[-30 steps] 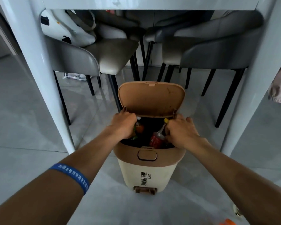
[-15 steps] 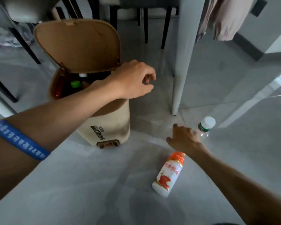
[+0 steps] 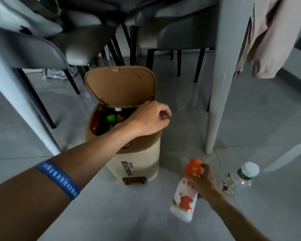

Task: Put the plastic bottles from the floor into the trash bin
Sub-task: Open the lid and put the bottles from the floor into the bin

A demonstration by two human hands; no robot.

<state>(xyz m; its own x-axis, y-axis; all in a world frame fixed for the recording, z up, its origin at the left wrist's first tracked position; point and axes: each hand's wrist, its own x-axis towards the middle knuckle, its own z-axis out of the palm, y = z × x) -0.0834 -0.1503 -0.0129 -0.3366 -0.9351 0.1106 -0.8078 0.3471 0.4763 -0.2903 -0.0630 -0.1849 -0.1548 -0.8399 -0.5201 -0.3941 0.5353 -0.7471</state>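
Observation:
A beige trash bin (image 3: 137, 159) stands on the floor with its brown lid (image 3: 120, 86) tipped up, and several bottles (image 3: 111, 119) show inside. My left hand (image 3: 151, 119) hovers over the bin's right rim, fingers loosely curled with nothing in them. My right hand (image 3: 202, 183) grips a white bottle with an orange cap (image 3: 184, 200), lifted off the floor to the right of the bin. A clear bottle with a white cap and green label (image 3: 247, 173) lies on the floor further right.
A white table leg (image 3: 217, 84) rises just right of the bin, and another (image 3: 16, 94) on the left. Grey chairs (image 3: 181, 32) with black legs stand behind. A pink garment (image 3: 271, 40) hangs at the upper right. Grey tiled floor (image 3: 111, 214) lies in front.
My right hand has taken hold of the orange-capped bottle and lifted it off the floor. My left hand stays above the bin's rim. The view has shifted slightly.

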